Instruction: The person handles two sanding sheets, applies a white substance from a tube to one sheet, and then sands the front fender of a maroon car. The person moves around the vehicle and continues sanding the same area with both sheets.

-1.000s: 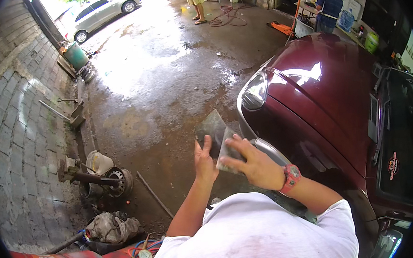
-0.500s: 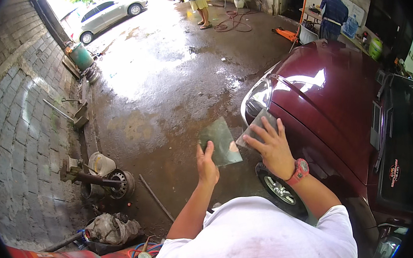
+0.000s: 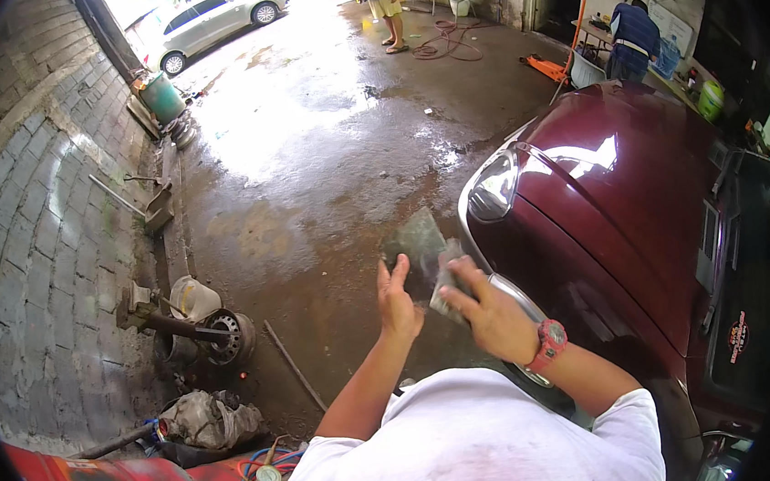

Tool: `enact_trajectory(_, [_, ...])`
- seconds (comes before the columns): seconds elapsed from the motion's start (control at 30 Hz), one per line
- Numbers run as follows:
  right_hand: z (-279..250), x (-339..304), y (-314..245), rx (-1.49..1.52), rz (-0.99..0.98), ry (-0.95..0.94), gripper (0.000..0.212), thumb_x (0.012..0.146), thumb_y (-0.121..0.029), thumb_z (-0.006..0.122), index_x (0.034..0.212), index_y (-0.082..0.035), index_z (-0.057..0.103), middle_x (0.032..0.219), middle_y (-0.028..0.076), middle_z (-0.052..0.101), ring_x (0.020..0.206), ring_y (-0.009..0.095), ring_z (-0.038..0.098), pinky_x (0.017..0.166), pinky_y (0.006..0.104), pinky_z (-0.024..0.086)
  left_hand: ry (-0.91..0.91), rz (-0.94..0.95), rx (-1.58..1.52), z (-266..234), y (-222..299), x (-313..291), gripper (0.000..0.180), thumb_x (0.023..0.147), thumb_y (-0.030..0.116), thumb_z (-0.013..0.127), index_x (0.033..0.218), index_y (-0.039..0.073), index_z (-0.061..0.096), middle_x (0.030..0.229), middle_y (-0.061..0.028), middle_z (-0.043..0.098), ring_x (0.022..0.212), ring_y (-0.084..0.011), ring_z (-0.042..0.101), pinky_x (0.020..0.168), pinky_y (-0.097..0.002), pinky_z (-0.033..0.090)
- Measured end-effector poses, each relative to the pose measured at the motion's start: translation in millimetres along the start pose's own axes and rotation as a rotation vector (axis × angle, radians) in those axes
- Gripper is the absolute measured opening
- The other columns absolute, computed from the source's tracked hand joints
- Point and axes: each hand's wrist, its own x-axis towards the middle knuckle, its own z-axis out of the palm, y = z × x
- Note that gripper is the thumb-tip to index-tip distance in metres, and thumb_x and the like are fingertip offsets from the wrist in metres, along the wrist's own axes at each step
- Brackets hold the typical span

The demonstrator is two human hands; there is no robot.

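My left hand [image 3: 398, 307] grips the lower edge of a thin, greenish-grey rectangular sheet [image 3: 414, 238], its thumb lying over the face. The sheet is tilted in front of me, above the wet floor. Close on its right, my right hand [image 3: 498, 320], with a red watch on the wrist, pinches a smaller flat grey piece [image 3: 446, 296]. That piece is blurred and seems to overlap the sheet's right edge; whether they touch I cannot tell. What the sheet and the piece are made of is unclear.
A dark red car [image 3: 596, 194] stands close on my right. Along the left block wall are a wheel rim [image 3: 228, 335], a white bucket [image 3: 194, 298] and a metal bar [image 3: 291, 363]. Two people are farther off, near a hose [image 3: 446, 43] and an orange floor jack [image 3: 546, 67].
My right hand has come down and left, its flat piece now against or over the sheet's right side. The sheet has shifted slightly up and tilted. The view has turned a little.
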Motion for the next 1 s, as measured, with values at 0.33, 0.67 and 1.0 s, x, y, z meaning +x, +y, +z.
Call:
enact_trajectory(0.33, [-9,4,14,0.728,0.416,0.057,0.056,0.094,0.013,0.053,0.147,-0.006,0.052,0.141,0.011,0.059,0.133,0.022,0.058,0.117,0.0378,0.041,-0.084,-0.103,-0.064,-7,0,-4,0.048,0.107,0.019,0.062,0.151,0.005,0.052,0.141,-0.0088,0.063,0.129,-0.0229,0.060,0.110,-0.0390,0.049])
enact_trajectory(0.67, [-16,-24,38,0.657,0.484,-0.238,0.040,0.093,-0.003,0.070,0.132,0.001,0.063,0.116,0.008,0.070,0.108,0.013,0.064,0.096,0.0321,0.053,0.083,0.151,0.004,-5,11,9,0.046,0.108,0.022,0.059,0.149,0.002,0.054,0.140,-0.0095,0.064,0.127,-0.0246,0.062,0.111,-0.0403,0.048])
enact_trajectory(1.0, [-11,-48,88,1.477,0.756,-0.044,0.048,0.093,-0.007,0.084,0.134,-0.006,0.060,0.117,0.001,0.073,0.107,0.010,0.070,0.099,0.0313,0.055,-0.407,-0.381,-0.014,-13,4,-13,0.040,0.109,0.023,0.061,0.147,0.010,0.055,0.134,-0.0086,0.070,0.122,-0.0231,0.070,0.105,-0.0424,0.057])
